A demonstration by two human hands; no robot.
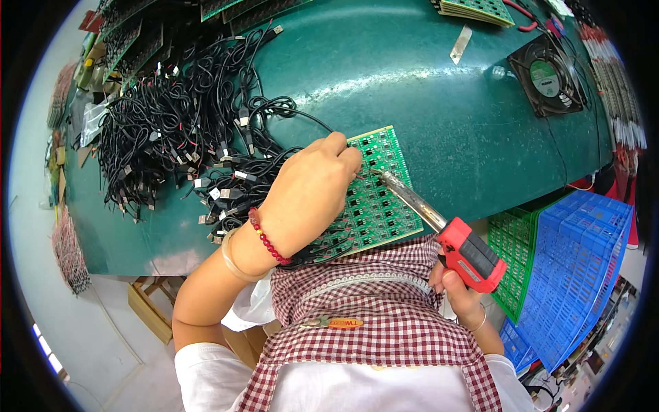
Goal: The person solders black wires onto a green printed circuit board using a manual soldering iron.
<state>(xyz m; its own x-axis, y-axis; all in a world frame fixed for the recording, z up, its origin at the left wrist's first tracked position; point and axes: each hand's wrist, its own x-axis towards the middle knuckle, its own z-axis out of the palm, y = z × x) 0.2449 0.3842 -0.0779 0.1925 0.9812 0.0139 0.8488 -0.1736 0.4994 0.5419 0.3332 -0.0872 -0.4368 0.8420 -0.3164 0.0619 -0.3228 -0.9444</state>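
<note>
We're watching the left hand (316, 180) bunched over the circuit board (386, 206) at the table's (467, 130) near edge; its fingertips are hidden, so we can't tell their grip. The right hand (461, 294) has its fingers closed around the soldering iron (472, 254), angled probably for reach. Cables (171, 123) heap left, presumably handy. Lettering marks the apron badge (345, 323).

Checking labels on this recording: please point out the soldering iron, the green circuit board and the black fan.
Soldering iron (472, 255): head view, on its handle.
Green circuit board (374, 209): head view, on its component-covered face.
Black fan (546, 78): head view, on its round hub.
</note>
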